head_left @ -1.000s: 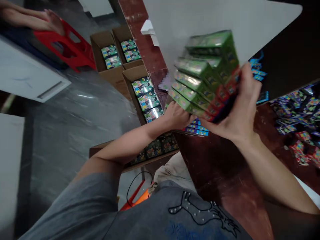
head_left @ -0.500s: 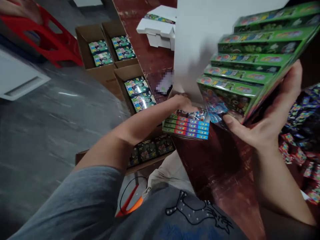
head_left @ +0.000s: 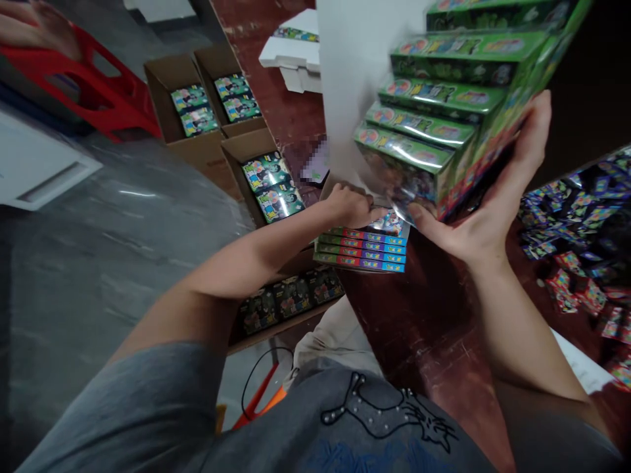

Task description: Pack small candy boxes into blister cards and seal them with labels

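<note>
My right hand (head_left: 486, 210) grips a stepped stack of green packs (head_left: 414, 144) in shiny clear film, tilted, with the thumb at its lower corner and the fingers behind. Below its lower end is a white cardboard box (head_left: 345, 85) with a tall raised panel. Several flat boxes with green, red, purple and blue sides (head_left: 362, 253) lie stacked in that box. My left hand (head_left: 352, 207) is curled at the box's left edge, its thumb pointing right above the flat boxes. Some left fingertips are hidden.
Brown cartons (head_left: 210, 148) with printed packs stand left of the dark red table (head_left: 424, 341). Piles of small blue-purple packets (head_left: 576, 217) and red packets (head_left: 566, 289) lie right. Another person's hand (head_left: 54, 29) is over a red stool (head_left: 89, 85). White cardboard pieces (head_left: 296, 59) lie further back.
My right hand and the green packs have moved left and slightly up, closer over the flat boxes. My left hand stays near the box edge. The view has shifted a little.
</note>
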Tool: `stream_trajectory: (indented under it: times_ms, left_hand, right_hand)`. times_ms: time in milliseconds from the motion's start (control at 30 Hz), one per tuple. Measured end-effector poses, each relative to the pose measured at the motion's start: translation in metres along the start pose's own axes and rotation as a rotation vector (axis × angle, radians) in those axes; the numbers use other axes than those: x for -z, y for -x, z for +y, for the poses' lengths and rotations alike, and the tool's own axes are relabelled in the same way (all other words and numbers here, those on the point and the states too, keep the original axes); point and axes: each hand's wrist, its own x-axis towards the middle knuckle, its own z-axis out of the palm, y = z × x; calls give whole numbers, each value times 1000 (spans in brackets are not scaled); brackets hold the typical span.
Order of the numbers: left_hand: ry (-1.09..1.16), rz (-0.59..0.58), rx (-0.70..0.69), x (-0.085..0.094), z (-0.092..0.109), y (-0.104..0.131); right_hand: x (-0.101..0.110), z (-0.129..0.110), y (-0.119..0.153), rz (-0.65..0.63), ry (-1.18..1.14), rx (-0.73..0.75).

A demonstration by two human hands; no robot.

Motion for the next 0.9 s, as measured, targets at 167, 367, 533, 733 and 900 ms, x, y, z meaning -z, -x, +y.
stream_trajectory:
  times_ms: [167, 367, 533, 733, 900]
  left_hand:
    - [-226, 42, -42, 9, 18, 60]
    - [-184, 101, -70, -4, 27, 98]
    - [-76, 134, -133, -8, 20, 111]
    - [191, 533, -38, -6, -16, 133]
    - [475, 487, 358, -30, -38, 112]
  right_hand:
    - [2, -26, -1, 172, -106, -121]
    - [-35, -58, -24, 100, -275, 37]
    - [-53, -59, -49, -138, -262, 142]
    - [-61, -58, -78, -229, -227, 262]
    - [-43, -86, -81, -286, -170, 289]
